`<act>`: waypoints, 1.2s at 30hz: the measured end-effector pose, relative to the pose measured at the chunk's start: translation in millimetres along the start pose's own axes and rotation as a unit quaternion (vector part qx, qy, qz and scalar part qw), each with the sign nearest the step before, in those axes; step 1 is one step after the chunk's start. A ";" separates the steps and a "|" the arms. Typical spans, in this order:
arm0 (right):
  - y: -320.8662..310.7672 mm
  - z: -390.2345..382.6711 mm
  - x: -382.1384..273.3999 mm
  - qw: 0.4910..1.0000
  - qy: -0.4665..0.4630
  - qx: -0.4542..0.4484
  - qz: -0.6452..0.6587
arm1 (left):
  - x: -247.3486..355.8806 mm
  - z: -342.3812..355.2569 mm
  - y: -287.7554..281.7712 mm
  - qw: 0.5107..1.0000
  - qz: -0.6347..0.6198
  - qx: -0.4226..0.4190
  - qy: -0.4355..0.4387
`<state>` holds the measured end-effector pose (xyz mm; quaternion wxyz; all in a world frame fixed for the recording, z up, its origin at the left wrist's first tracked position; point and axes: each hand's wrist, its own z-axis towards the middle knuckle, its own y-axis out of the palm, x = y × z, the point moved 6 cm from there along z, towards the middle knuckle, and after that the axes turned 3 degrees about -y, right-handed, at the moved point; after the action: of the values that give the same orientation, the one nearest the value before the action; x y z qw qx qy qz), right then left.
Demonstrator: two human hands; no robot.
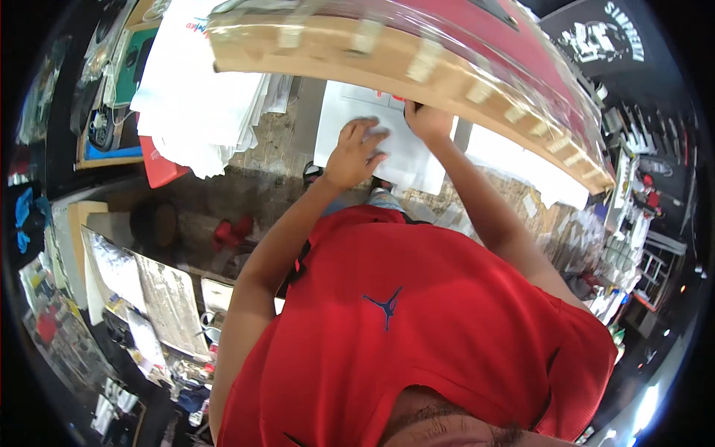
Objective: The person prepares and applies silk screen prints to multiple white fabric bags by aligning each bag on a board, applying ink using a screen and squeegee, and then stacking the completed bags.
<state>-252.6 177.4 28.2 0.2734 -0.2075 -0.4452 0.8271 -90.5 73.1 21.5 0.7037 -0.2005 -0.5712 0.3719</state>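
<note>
A white sheet (342,123) lies flat in front of me, with red marks partly visible at its far edge. My left hand (357,153) is over the sheet with its fingers spread and nothing in it; whether it touches the sheet is unclear. Farther right, my right hand (432,123) reaches in under the edge of a raised, tape-covered wooden frame (417,56). The frame hides most of that hand's fingers. Something dark shows beside the thumb side, too hidden to name. The frame's reddish-pink panel (477,22) slopes away above both hands.
A thick stack of white sheets (194,97) overhangs the bench on the left, above a red object (160,162). More white paper (514,156) lies under the frame at right. The worn wooden bench edge (275,141) runs between. Cluttered shelves (640,164) line the right side.
</note>
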 end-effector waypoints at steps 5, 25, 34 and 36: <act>54.8 61.2 6.3 0.987 -0.006 -0.162 -0.010 | -5.3 -2.6 4.7 1.000 -0.023 0.007 0.016; 67.1 63.1 -110.9 0.987 -0.107 -0.070 0.096 | -61.7 -17.7 -32.7 0.977 -0.143 0.152 -0.052; 2.4 3.0 52.3 0.986 0.110 -0.124 -0.006 | -61.2 -16.0 -33.9 0.980 -0.130 0.144 -0.050; 13.1 5.8 28.2 0.986 0.120 -0.108 0.036 | -63.7 -15.2 -30.5 0.979 -0.136 0.145 -0.045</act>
<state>-281.0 185.8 17.3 0.2710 -0.3497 -0.4877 0.7526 -71.5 7.8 -2.7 0.7426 0.0002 -0.5645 0.3603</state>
